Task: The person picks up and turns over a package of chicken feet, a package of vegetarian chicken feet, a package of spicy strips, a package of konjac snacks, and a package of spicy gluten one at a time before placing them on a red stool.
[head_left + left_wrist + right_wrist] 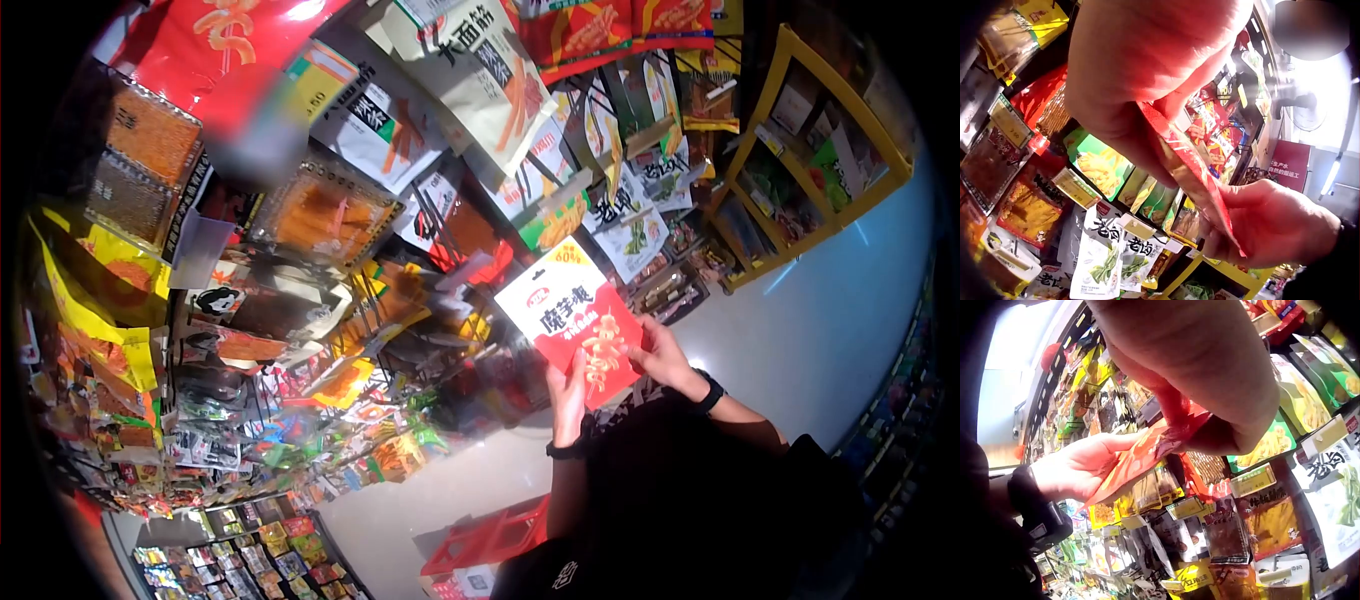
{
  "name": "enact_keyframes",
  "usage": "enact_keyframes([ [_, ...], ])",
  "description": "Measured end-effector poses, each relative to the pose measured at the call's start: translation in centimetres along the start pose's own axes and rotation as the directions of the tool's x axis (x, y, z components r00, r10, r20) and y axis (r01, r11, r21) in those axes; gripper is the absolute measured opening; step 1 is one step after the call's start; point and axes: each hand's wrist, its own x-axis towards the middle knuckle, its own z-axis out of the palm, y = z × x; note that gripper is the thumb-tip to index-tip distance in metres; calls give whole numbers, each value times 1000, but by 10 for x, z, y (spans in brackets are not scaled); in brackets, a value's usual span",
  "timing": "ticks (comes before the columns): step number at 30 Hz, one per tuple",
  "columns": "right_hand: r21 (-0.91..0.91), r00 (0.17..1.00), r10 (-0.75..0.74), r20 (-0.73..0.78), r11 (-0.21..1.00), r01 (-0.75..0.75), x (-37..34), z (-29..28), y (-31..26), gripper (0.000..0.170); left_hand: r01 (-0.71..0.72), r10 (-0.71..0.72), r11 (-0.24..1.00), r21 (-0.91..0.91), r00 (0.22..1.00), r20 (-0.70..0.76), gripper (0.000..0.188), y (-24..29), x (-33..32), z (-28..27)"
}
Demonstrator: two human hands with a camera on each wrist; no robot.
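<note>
A red and white snack bag [600, 345] is held up between both hands, its printed front showing in the head view. My left hand [567, 402] grips the bag's lower left edge, thumb on the front. On the opposite edge my right hand [662, 358] pinches it, thumb over the red part. In the left wrist view the bag [1194, 172] shows edge-on, the left hand [1147, 75] large above and the right hand [1272, 219] beyond it. The right wrist view shows the bag [1138, 453] stretched between the left hand [1082, 465] and the close right hand [1191, 369].
Hanging snack packets crowd the rack in front, among them a pale packet [480, 80] and a large red packet [225, 50]. A yellow-framed shelf [785, 160] stands at the right. Below are a red crate [500, 540] and a low display of packets [245, 560] on the pale floor.
</note>
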Motion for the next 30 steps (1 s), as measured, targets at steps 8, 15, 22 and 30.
enact_keyframes([
  [8,-44,1000,-26,-6,999,25,0,-10,11,19,62,-61,993,-100,998,13,30,6,-5,7],
  [15,37,999,-24,-21,999,25,-5,-11,7,18,40,-33,993,-112,998,60,27,0,-5,7],
  [22,-53,998,-68,9,996,68,-10,-11,19,20,58,-55,998,-25,995,82,30,-25,-5,-15],
  [30,-57,996,-62,63,996,66,-20,-11,2,23,-2,-93,979,203,884,459,21,-40,-17,-42],
])
